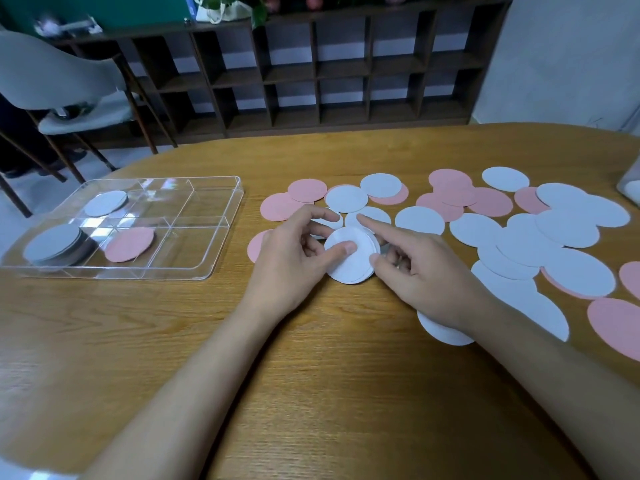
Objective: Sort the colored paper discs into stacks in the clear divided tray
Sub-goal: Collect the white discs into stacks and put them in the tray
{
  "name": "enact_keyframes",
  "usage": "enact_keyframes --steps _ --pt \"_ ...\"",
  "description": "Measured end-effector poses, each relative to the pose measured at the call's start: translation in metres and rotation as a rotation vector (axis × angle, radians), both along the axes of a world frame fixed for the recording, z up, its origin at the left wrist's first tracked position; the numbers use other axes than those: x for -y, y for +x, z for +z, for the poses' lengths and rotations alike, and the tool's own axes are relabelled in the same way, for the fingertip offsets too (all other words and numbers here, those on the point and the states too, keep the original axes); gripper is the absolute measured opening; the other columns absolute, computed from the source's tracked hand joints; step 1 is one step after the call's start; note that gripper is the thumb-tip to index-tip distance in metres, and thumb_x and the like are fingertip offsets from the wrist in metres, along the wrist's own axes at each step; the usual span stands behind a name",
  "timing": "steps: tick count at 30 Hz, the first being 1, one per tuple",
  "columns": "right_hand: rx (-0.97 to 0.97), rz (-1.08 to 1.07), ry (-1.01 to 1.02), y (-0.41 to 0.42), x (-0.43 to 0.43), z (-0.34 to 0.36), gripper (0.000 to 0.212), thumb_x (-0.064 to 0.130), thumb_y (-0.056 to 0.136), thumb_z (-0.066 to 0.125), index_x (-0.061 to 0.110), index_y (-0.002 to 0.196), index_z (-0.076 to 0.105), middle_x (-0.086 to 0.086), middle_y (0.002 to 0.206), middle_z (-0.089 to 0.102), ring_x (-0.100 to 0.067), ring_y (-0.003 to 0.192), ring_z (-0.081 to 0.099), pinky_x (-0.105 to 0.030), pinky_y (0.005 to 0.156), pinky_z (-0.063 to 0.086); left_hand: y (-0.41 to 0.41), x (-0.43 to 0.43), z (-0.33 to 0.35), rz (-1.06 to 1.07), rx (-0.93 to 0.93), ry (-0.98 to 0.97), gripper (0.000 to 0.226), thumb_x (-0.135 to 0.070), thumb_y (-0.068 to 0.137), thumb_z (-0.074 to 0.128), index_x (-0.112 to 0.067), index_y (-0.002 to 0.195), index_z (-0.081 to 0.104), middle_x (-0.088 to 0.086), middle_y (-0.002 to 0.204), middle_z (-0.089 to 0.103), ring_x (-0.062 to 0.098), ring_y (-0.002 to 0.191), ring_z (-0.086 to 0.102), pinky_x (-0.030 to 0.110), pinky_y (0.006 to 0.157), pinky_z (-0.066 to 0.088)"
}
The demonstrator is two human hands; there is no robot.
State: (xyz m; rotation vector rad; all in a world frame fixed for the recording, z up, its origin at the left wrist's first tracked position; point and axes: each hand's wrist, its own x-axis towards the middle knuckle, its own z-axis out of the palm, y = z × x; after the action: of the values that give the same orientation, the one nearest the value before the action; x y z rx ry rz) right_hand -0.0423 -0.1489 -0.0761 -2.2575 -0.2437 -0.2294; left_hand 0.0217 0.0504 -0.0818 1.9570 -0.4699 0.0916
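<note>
Wooden table; grey chair; dark shelving.

Wooden table bears a clear divided tray and scattered discs (pink and white).
</note>
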Motion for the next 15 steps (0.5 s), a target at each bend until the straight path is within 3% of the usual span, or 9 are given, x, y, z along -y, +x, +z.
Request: enact_keyframes --steps 5,7,9,12,15 --pt "0.020 -0.020 0.011 0.001 0.001 0.001 0.057 0.014 0.102 0.054 0.034 0.154 0.041 -0.005 0.075 0.052 -0.017 0.066 0.049 -0.028 0.060 0.042 0.001 -0.003 0.004 -0.017 -0.096 -0.145 0.028 -0.011 0.090 0.081 -0.021 0.112 0.067 0.005 0.092 0.074 0.029 0.066 0.075 0.050 0.079 0.064" --pt "0.026 -0.010 0.001 0.000 0.000 0.002 0.057 0.018 0.102 0.054 0.035 0.155 0.038 0.001 0.074 0.051 -0.009 0.066 0.049 -0.021 0.060 0.040 -0.002 -0.001 0.006 -0.026 -0.110 -0.184 0.029 -0.009 0.089 0.082 -0.018 0.112 0.067 0.006 0.093 0.073 0.031 0.064 0.075 0.050 0.078 0.065" --pt "0.051 -0.001 -0.047 0.000 -0.002 0.002 0.058 0.022 0.103 0.055 0.035 0.156 0.036 0.003 0.073 0.051 -0.011 0.069 0.051 -0.023 0.062 0.040 -0.005 0.002 0.008 -0.043 -0.113 -0.206 0.029 -0.009 0.089 0.082 -0.017 0.112 0.067 0.005 0.093 0.072 0.033 0.063 0.074 0.045 0.075 0.065" --pt "0.066 -0.025 -0.065 0.001 0.001 0.003 0.056 0.021 0.104 0.054 0.037 0.154 0.036 -0.001 0.071 0.053 -0.016 0.072 0.051 -0.025 0.060 0.037 -0.002 0.000 0.006 -0.006 -0.010 -0.120 0.026 -0.018 0.091 0.081 -0.023 0.112 0.067 -0.006 0.093 0.074 0.021 0.067 0.071 0.032 0.071 0.059" --pt "0.084 -0.083 -0.048 0.004 0.009 0.004 0.053 0.019 0.103 0.054 0.035 0.152 0.040 0.004 0.071 0.052 -0.009 0.069 0.051 -0.019 0.059 0.037 0.008 -0.010 -0.002 0.077 0.153 0.159 0.027 -0.033 0.093 0.077 -0.032 0.117 0.065 -0.020 0.097 0.069 -0.001 0.069 0.059 0.033 0.073 0.049"
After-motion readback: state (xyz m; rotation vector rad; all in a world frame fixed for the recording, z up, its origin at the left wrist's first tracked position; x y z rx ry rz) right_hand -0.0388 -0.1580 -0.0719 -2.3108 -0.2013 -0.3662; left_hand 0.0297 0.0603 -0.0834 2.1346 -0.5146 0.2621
